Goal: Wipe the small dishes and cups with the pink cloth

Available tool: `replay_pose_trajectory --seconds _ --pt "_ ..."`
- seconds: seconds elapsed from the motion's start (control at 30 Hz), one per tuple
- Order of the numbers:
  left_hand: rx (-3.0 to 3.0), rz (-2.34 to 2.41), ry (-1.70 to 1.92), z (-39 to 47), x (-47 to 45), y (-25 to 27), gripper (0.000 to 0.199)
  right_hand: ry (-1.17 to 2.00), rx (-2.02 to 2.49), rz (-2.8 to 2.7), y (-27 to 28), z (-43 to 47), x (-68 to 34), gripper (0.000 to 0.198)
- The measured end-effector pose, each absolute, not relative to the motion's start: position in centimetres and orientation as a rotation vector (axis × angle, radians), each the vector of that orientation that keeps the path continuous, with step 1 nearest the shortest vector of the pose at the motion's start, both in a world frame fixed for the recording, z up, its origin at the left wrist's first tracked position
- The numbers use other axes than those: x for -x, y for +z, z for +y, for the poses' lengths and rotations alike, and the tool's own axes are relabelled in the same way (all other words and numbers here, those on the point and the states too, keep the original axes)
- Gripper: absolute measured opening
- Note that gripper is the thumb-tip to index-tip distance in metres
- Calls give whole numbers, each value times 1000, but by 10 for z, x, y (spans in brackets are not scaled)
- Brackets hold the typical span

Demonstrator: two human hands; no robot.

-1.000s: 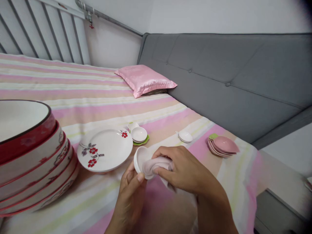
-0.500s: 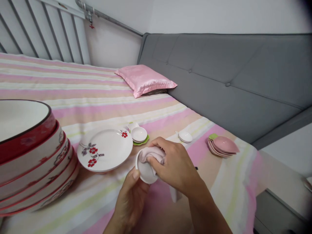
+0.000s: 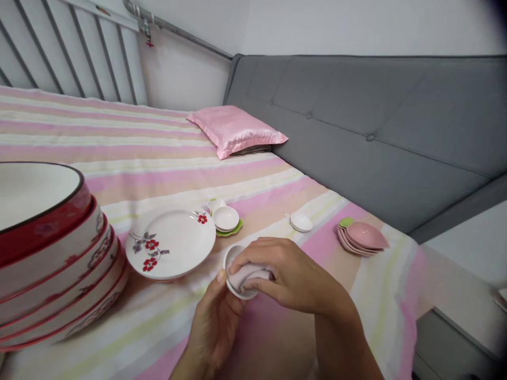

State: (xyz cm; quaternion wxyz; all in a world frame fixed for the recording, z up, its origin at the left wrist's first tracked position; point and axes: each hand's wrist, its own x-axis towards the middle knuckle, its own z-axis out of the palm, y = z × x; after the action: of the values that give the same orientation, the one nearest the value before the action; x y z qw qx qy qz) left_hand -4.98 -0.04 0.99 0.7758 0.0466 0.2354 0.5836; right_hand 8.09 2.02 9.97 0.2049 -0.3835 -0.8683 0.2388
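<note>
My left hand (image 3: 216,316) grips a small white dish (image 3: 229,258) by its rim, thumb on the near left edge, tilting its inside toward me. Bunched in my right hand (image 3: 287,272) is a pale pink cloth (image 3: 251,274), pressed against the inside of the dish. Beyond the dish, small white dishes (image 3: 225,218) sit stacked on a green leaf-shaped one. To the left lies a white plate (image 3: 178,243) with red flowers, stacked on at least one other. The fingers of my left hand under the dish are partly hidden.
Tall stacked bowls (image 3: 59,269) with red rims stand at the left. Farther right are small white dishes (image 3: 301,222) and stacked pink leaf-shaped dishes (image 3: 364,236). All rest on a striped bedspread (image 3: 150,163). A pink pillow (image 3: 240,129) lies by the grey headboard (image 3: 356,105).
My right hand has shifted slightly right and turned flatter, pushing the cloth deeper across the inside of the dish. My left hand keeps its hold nearly in place.
</note>
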Motion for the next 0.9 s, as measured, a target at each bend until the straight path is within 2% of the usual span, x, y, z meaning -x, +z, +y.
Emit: replay_pose_trajectory --seconds 0.37,0.6,0.73,0.9 --pt "-209 546 1293 0 50 -2 27 472 1528 -2403 98 8 -89 23" --pt "-281 579 1253 -4 51 -1 39 256 1716 -2252 96 9 -79 15" --pt "-180 584 1251 -4 50 4 36 235 1591 -2209 95 14 -76 19" --pt "-23 553 1236 -2 50 11 22 337 1196 -2266 95 19 -76 27"
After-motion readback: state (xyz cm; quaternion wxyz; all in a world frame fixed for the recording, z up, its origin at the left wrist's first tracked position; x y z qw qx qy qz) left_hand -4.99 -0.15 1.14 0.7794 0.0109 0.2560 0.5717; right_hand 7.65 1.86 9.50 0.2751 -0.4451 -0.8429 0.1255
